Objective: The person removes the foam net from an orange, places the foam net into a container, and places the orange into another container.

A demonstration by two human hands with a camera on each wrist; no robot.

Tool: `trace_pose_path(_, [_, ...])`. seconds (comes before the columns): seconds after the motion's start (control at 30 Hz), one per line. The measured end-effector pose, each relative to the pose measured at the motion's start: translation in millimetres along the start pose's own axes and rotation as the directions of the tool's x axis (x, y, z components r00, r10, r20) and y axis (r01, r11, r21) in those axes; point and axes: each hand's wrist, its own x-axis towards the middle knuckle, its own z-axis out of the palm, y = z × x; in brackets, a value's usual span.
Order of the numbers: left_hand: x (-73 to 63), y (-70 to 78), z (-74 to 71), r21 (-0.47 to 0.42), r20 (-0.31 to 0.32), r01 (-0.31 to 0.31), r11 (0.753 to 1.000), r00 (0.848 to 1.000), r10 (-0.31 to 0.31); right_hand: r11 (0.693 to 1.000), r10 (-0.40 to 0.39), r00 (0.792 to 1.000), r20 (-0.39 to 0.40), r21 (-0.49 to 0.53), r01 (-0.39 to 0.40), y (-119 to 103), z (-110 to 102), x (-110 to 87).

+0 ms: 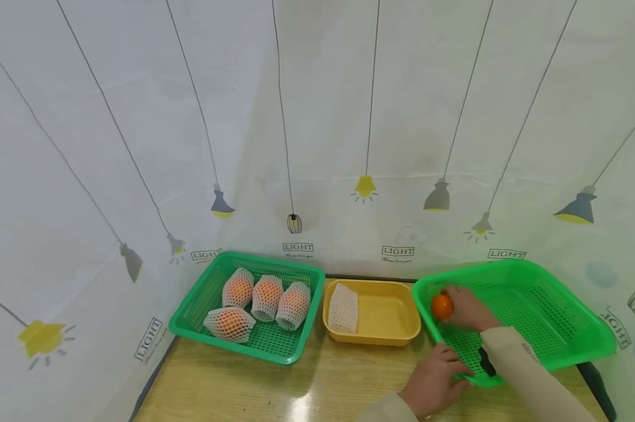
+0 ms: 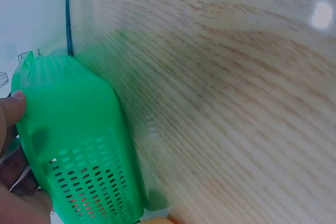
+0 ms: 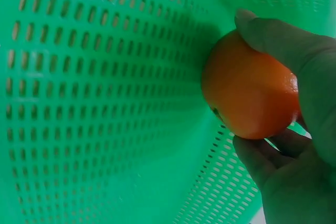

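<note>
Inside the bright green basket (image 1: 539,310) on the right, my right hand (image 1: 467,309) holds an orange (image 1: 442,306) near the left wall. The right wrist view shows the smooth, round orange (image 3: 249,90) between the thumb on one side and the fingers on the other. My left hand (image 1: 433,378) grips the near left rim of the same basket. In the left wrist view, the thumb (image 2: 13,106) lies on the outside of the rim, with part of the hand behind it.
A yellow tray (image 1: 386,316) in the middle holds a white foam net sleeve (image 1: 343,309). To its left, a darker green basket (image 1: 288,351) holds several fruits in foam nets (image 1: 267,296). A lamp-patterned sheet (image 1: 322,117) rises behind the wooden table (image 1: 233,381).
</note>
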Motion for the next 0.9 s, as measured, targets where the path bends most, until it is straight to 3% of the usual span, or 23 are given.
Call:
trace_pose_path(0.4, [1.6,3.4,-7.5,-0.001,0.027,0.017,1.000,0.999,-0.017,0.999,-0.029,1.000,-0.002,0.040,0.029,-4.4,9.0,4.3])
trace_pose_path(0.53, [1.4,4.8,-9.2,0.007,0.030,0.022,1.000,0.999,-0.023,0.995,-0.023,1.000,0.012,0.102,0.022,-5.6,5.8,3.2])
trace_pose_path(0.9, [1.9,3.6,-6.5,0.012,0.040,0.025,1.000,0.999,-0.026,0.973,0.055,0.995,0.077,0.221,-0.071,-6.9,-11.5,-9.2])
